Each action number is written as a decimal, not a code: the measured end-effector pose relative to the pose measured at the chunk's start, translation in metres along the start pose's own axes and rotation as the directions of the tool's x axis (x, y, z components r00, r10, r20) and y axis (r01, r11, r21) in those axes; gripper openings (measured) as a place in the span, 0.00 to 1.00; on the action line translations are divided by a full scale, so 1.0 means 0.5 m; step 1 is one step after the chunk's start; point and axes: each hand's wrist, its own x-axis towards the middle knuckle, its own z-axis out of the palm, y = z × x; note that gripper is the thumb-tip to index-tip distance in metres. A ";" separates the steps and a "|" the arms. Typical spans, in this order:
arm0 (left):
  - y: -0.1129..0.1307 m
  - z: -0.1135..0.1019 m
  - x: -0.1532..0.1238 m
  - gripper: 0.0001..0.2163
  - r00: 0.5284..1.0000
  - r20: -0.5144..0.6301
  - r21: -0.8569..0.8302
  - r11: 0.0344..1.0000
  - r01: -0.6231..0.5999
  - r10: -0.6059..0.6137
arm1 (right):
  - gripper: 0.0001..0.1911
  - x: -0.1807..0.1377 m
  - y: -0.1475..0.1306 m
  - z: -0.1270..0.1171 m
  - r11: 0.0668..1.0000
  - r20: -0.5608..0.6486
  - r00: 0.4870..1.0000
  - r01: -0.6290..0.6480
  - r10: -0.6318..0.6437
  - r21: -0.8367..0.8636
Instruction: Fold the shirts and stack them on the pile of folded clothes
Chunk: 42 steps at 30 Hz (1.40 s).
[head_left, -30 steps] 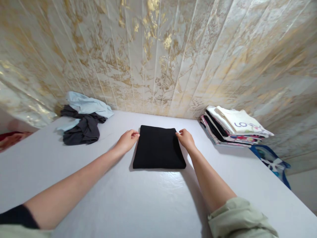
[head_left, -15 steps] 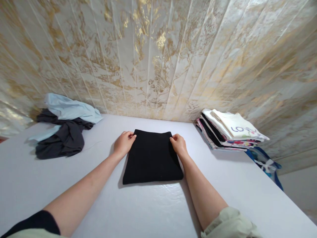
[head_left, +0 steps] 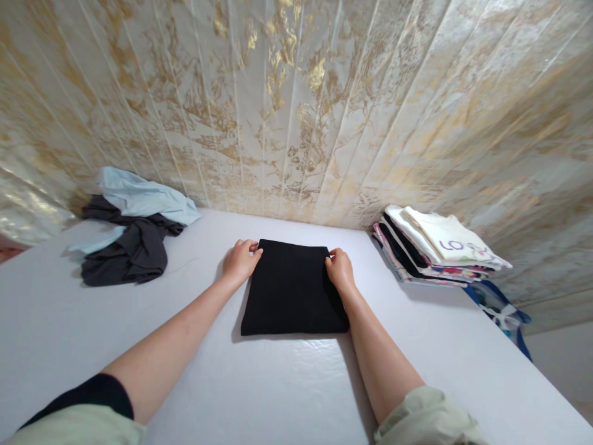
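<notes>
A black garment, folded into a neat flat block, lies on the white table in front of me. My left hand pinches its far left corner between thumb and fingers. At the far right corner, my right hand grips the edge in the same way. Both forearms reach along the sides of the garment, and the right one passes close to its near right corner. What kind of garment it is cannot be made out from the folds.
Crumpled light blue and dark grey clothes lie at the far left. A stack of folded clothes, a cream one with lettering on top, stands far right. Beyond the white table's right edge is a blue bag. A gold-patterned curtain hangs behind.
The view has shifted a little, so most things sit slightly further right. Both hands keep hold of the black garment's far corners, and it looks nearly the same.
</notes>
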 end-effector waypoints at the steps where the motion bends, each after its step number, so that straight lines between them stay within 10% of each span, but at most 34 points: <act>1: -0.001 0.000 0.006 0.12 1.000 0.018 0.002 1.000 -0.001 0.001 | 0.10 0.002 0.002 0.002 1.000 0.002 1.000 0.003 -0.003 0.002; 8: 0.001 -0.018 0.071 0.08 0.953 0.301 -0.113 0.993 0.017 0.018 | 0.07 0.033 0.005 -0.008 0.981 0.219 0.975 -0.087 0.048 0.172; 21: 0.038 -0.072 0.091 0.10 0.880 0.474 -0.208 0.972 0.105 0.007 | 0.10 0.064 -0.049 -0.069 0.879 0.450 0.889 -0.280 0.086 0.386; 28: 0.155 -0.176 0.126 0.05 0.975 0.129 -0.325 0.936 -0.133 0.183 | 0.08 0.137 -0.117 -0.197 0.768 0.178 0.975 -0.014 -0.131 0.641; 32: 0.205 -0.246 0.082 0.12 0.881 -0.176 -0.271 0.839 -0.472 0.439 | 0.10 0.122 -0.116 -0.272 0.649 -0.084 0.934 0.304 -0.347 0.698; 42: -0.009 -0.149 -0.168 0.15 0.754 0.297 -0.131 0.807 -0.576 0.586 | 0.20 -0.166 0.048 -0.172 0.828 0.266 0.814 0.396 -0.517 0.397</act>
